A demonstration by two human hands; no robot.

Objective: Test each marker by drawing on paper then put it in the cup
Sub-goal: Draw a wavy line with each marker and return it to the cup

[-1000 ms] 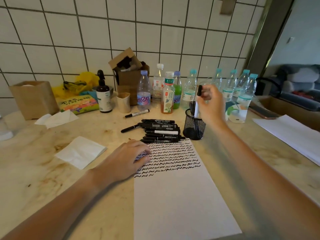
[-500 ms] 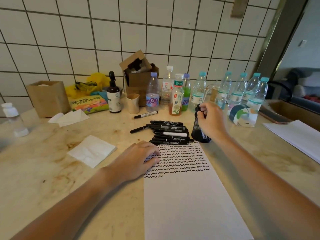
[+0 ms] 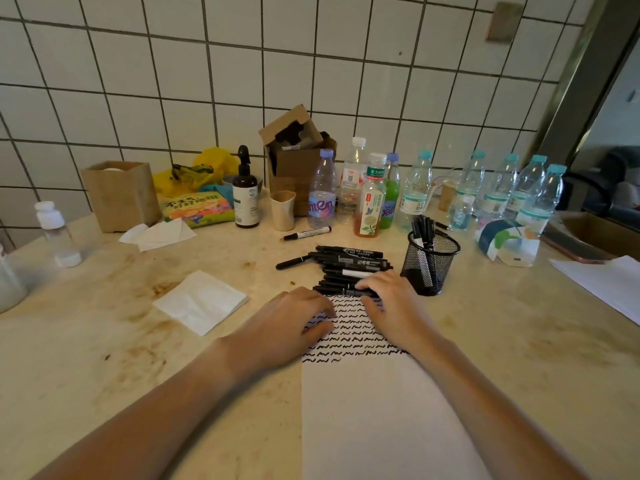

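Observation:
A white sheet of paper (image 3: 377, 417) lies in front of me, its top part covered in rows of black squiggles. Just beyond it sits a pile of black markers (image 3: 349, 263). A black mesh cup (image 3: 429, 263) stands to the right of the pile with several markers standing in it. My left hand (image 3: 294, 323) rests flat on the paper's upper left edge, holding nothing. My right hand (image 3: 391, 303) lies over the paper's top, its fingers curled on the nearest marker of the pile; whether the marker is lifted I cannot tell.
A folded white napkin (image 3: 201, 301) lies left of the paper. Many bottles (image 3: 374, 199), a cardboard box (image 3: 298, 157), a pump bottle (image 3: 245, 195) and a paper cup (image 3: 282, 209) line the tiled wall. More paper (image 3: 602, 282) lies at far right.
My right hand dropped its marker into the mesh cup, then came back left and down onto the nearest marker in the pile. My left hand stayed on the paper.

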